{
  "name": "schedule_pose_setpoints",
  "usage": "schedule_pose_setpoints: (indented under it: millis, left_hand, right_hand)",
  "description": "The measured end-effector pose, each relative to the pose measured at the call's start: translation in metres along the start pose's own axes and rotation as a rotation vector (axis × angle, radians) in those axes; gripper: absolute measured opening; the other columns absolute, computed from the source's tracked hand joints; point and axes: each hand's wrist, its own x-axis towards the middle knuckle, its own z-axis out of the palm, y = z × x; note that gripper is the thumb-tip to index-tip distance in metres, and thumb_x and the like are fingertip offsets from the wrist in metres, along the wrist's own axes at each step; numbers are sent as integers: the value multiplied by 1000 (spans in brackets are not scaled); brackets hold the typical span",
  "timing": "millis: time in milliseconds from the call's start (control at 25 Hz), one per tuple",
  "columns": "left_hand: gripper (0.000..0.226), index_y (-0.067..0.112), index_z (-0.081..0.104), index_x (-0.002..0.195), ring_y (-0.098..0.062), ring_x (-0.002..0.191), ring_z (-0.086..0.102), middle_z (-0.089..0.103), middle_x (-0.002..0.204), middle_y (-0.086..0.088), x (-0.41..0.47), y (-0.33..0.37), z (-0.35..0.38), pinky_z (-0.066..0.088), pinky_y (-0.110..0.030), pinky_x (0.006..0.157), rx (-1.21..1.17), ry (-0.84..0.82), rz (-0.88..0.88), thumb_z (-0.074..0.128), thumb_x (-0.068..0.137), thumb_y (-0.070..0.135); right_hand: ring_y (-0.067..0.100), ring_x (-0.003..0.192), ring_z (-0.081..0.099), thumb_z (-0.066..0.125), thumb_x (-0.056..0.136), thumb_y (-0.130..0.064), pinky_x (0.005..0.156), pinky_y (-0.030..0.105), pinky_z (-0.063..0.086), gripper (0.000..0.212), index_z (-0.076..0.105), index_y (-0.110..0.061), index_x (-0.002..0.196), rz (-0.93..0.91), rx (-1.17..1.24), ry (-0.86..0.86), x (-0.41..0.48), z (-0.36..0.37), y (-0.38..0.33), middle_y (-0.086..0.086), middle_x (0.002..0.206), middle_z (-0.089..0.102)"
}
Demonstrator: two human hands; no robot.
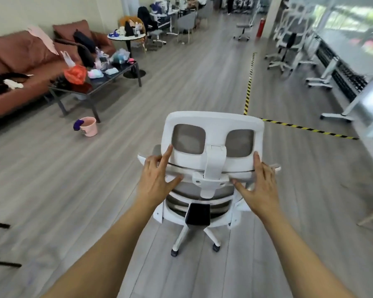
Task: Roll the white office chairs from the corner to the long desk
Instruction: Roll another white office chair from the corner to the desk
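I am pressing my left hand (157, 175) and right hand (261, 181), both open and flat, on the white mesh-backed office chair (215, 134), mid-floor, well apart from the long white worktop (357, 61). Ungripped, I am judging it liable to veer crossing the yellow-black floor tape (248, 87).

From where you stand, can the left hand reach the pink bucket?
Probably not: the left hand rests on the white office chair, and the pink bucket stands far off, low, leftward.
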Motion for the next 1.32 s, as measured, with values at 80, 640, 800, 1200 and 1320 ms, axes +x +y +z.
schedule_pose_setpoints:
  millis: [80, 640, 800, 1200, 1320]
  left_hand:
    - [100, 34, 13, 159, -25, 111, 47, 51, 117, -6, 59, -4, 31, 46, -40, 98, -40, -42, 45, 67, 79, 62]
    - [96, 42, 13, 157, -25, 121, 44, 48, 126, -8, 472, 11, 268, 45, -42, 103, -182, -146, 33, 72, 82, 53]
    - [96, 45, 12, 156, -26, 124, 40, 46, 128, -7, 592, 8, 339, 44, -46, 106, -208, -177, 54, 74, 83, 48]
    - [100, 49, 5, 154, -25, 131, 37, 40, 139, -6, 939, 25, 545, 42, -49, 109, -298, -305, 107, 75, 83, 47]
    - [97, 47, 10, 155, -25, 129, 40, 42, 138, -6, 1041, 45, 606, 44, -49, 107, -322, -330, 104, 76, 83, 44]
  right_hand:
    - [22, 145, 23, 67, 82, -66, 122, 55, 24, 105, -2, -46, 159, 28, 14, 27, 47, 8, 11, 8, 152, 33]
    - [25, 146, 29, 69, 83, -64, 120, 51, 31, 102, 7, -42, 160, 142, -7, 146, 449, 59, 160, 4, 154, 39]
    - [24, 147, 29, 66, 85, -68, 120, 49, 30, 101, 5, -43, 160, 151, -38, 186, 564, 80, 199, 4, 154, 39]
    - [25, 145, 31, 64, 82, -71, 120, 53, 30, 101, 6, -43, 160, 259, -77, 285, 895, 128, 326, 5, 153, 41]
    - [24, 148, 29, 62, 82, -73, 121, 51, 29, 100, 4, -45, 159, 319, -93, 299, 996, 130, 367, 7, 155, 39]
